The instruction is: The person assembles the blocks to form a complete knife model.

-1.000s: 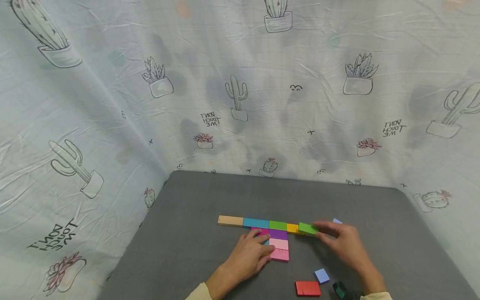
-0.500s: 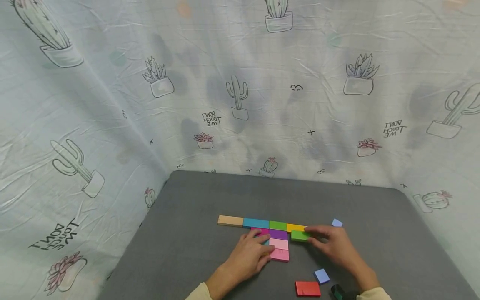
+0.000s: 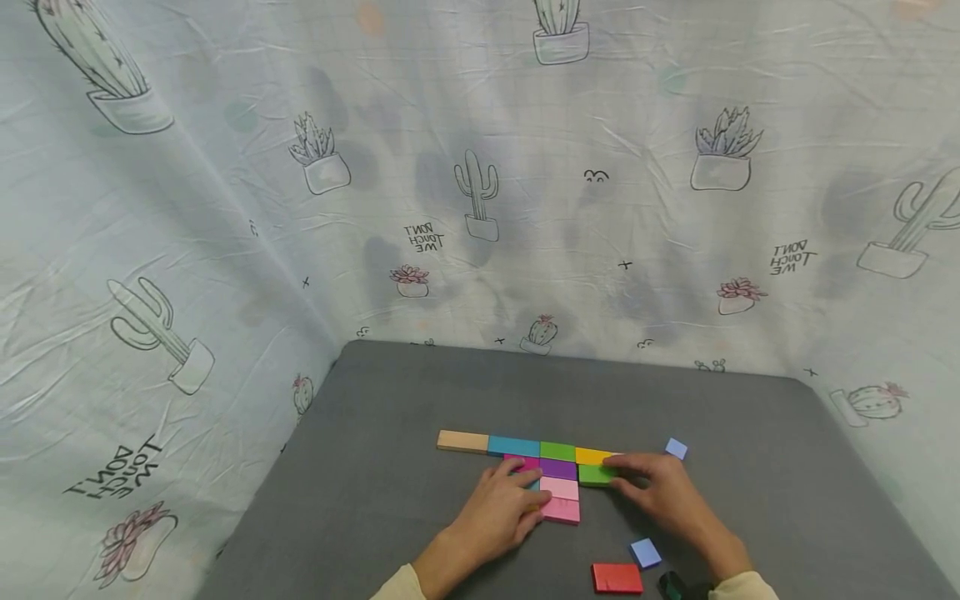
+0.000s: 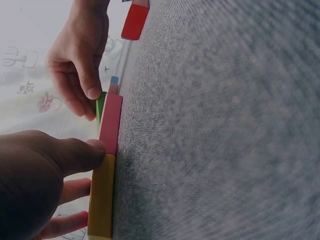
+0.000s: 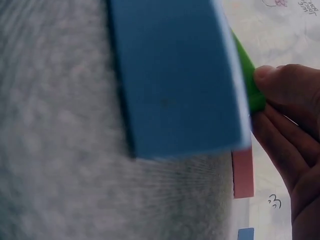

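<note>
Fingers loosely spread, the left hand [image 3: 495,510] partly hides a magenta block [image 3: 531,462] left of the purple block [image 3: 558,470]. Just right of the purple block, the right hand [image 3: 660,487] pinches a green block [image 3: 594,476], covering one end.

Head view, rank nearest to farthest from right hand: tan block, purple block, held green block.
1. Held green block: pinched by the right hand.
2. Purple block: just left of it.
3. Tan block: leftmost block.
</note>
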`<state>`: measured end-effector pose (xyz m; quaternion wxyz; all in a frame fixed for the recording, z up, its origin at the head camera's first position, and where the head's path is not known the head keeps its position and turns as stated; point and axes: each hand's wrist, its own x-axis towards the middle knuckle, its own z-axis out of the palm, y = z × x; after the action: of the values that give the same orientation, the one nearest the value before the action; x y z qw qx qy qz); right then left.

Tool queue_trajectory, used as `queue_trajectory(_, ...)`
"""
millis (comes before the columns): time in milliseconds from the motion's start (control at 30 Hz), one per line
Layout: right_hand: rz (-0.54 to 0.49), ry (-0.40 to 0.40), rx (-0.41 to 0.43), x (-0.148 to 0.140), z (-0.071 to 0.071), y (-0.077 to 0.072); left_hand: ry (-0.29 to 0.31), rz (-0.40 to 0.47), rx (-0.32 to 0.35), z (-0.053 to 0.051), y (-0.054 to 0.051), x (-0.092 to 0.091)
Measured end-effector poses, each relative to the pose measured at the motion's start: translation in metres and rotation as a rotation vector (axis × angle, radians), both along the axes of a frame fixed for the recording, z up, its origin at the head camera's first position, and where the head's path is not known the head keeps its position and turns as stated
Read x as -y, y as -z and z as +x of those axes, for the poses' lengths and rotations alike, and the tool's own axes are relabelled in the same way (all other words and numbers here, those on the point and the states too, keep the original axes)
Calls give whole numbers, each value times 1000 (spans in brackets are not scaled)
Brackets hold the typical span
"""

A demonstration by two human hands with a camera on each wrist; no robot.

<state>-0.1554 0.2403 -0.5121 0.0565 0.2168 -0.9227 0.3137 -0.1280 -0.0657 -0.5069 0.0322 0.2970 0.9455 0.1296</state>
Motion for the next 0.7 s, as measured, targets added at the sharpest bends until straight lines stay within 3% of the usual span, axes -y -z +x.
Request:
queue_trajectory(133, 35, -39, -129, 2, 0, 3, -5, -5, 2, 0, 0, -1)
queue_trajectory(233, 70, -64, -165, 4, -1, 2, -9, -10, 5, 0, -1, -1)
queue_trajectory(467, 141, -91, -48, 6, -4, -5, -16, -13, 18, 0, 0, -2)
queue_trajectory(700, 211, -82, -47, 10, -6, -6, -25, 3, 15, -1, 2, -3)
